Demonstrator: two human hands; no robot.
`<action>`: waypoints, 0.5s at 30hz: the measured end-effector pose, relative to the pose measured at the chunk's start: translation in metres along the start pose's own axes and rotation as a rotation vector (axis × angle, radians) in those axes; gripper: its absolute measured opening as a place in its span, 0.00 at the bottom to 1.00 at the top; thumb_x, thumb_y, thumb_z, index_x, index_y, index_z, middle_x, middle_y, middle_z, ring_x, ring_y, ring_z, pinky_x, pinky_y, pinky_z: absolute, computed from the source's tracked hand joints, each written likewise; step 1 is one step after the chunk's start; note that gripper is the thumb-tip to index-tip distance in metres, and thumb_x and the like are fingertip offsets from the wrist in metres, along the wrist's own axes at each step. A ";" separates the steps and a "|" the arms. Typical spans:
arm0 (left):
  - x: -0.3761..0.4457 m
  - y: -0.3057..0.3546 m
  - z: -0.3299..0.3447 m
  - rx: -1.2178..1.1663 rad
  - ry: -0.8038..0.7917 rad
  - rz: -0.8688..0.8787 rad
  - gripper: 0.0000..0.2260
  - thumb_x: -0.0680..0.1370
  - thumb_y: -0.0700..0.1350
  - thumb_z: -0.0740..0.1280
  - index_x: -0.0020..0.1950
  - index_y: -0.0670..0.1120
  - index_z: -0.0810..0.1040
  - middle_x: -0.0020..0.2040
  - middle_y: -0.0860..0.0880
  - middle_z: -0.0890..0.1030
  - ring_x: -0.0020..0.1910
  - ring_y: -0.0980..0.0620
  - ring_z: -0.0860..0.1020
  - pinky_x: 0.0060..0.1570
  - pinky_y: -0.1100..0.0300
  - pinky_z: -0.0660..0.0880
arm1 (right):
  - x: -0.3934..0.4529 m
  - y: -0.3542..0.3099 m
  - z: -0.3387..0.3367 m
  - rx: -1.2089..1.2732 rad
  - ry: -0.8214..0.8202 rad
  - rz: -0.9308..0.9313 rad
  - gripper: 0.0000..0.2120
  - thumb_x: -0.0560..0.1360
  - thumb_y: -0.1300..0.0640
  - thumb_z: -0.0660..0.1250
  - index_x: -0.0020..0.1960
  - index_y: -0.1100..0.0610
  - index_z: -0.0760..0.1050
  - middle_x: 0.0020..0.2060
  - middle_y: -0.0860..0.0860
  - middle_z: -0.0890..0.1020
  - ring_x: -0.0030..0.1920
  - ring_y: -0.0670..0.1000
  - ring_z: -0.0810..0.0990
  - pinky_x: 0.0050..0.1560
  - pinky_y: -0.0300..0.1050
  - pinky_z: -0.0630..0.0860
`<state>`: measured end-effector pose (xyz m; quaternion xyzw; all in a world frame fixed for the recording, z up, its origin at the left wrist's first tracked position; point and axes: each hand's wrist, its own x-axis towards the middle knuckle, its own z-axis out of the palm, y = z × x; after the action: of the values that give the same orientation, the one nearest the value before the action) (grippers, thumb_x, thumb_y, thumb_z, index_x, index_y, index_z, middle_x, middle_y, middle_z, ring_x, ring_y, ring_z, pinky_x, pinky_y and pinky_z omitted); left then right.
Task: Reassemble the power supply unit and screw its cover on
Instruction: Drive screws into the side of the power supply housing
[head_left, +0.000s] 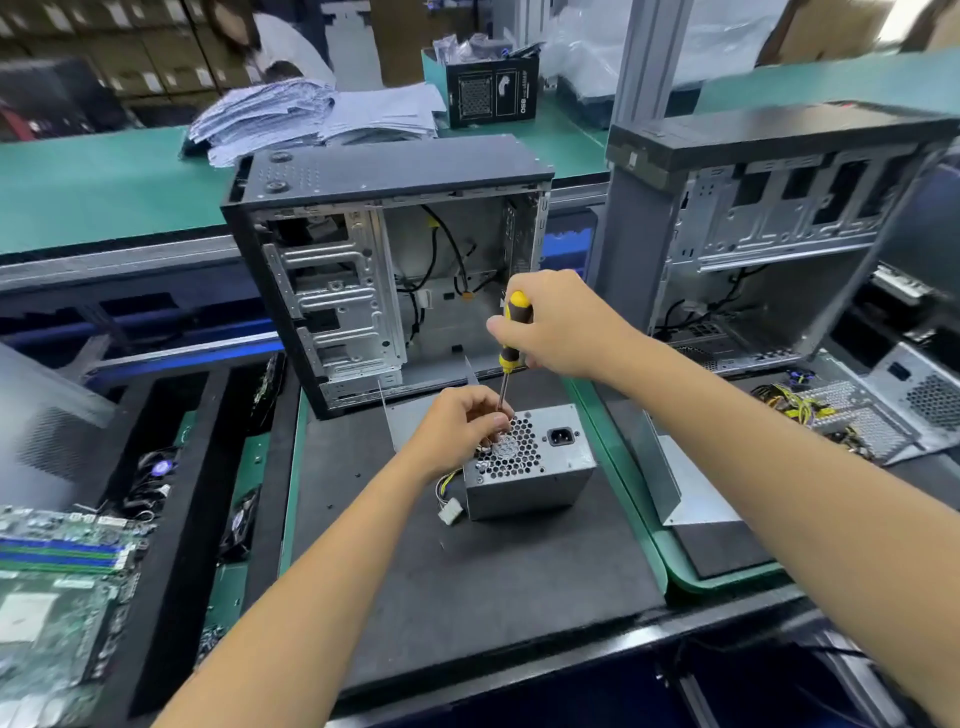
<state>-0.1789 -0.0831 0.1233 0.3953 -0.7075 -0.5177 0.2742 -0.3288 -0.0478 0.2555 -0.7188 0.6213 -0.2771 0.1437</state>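
Observation:
A grey metal power supply unit (530, 467) sits on the black mat (467, 571), its honeycomb fan grille and power socket facing up. Yellow and black wires with a white plug (451, 510) hang out at its left side. My right hand (556, 325) grips the yellow-and-black handle of a screwdriver (511, 343), held nearly upright with its tip down at the grille's upper left corner. My left hand (462, 428) rests on that corner, its fingers pinching round the lower shaft. The tip and any screw are hidden by those fingers.
An open black computer case (384, 270) stands just behind the unit, a second open case (779, 239) to the right. A loose metal panel (691, 488) lies right of the mat. Circuit boards (57, 571) lie at the left, another power supply (852, 421) at far right.

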 end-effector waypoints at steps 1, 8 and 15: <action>0.000 0.001 0.002 0.010 -0.003 0.000 0.07 0.77 0.33 0.65 0.44 0.43 0.79 0.37 0.46 0.81 0.31 0.57 0.76 0.36 0.63 0.77 | -0.002 0.001 -0.002 0.007 0.003 0.003 0.13 0.76 0.55 0.65 0.41 0.66 0.72 0.38 0.60 0.81 0.41 0.60 0.82 0.42 0.58 0.78; 0.002 0.005 0.010 0.010 -0.014 0.017 0.10 0.78 0.33 0.64 0.42 0.45 0.78 0.37 0.47 0.81 0.32 0.56 0.77 0.35 0.62 0.77 | -0.009 0.009 -0.007 0.023 -0.019 0.025 0.13 0.77 0.54 0.65 0.41 0.64 0.71 0.40 0.60 0.82 0.41 0.60 0.81 0.45 0.57 0.79; 0.002 -0.002 0.022 0.077 -0.044 -0.002 0.13 0.78 0.31 0.61 0.40 0.47 0.76 0.36 0.48 0.80 0.33 0.55 0.76 0.37 0.64 0.75 | -0.006 0.025 -0.016 -0.110 -0.144 0.065 0.14 0.74 0.50 0.68 0.41 0.62 0.76 0.35 0.54 0.84 0.26 0.49 0.82 0.28 0.38 0.77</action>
<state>-0.1973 -0.0734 0.1146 0.3946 -0.7324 -0.4990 0.2426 -0.3590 -0.0442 0.2533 -0.7231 0.6466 -0.1854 0.1572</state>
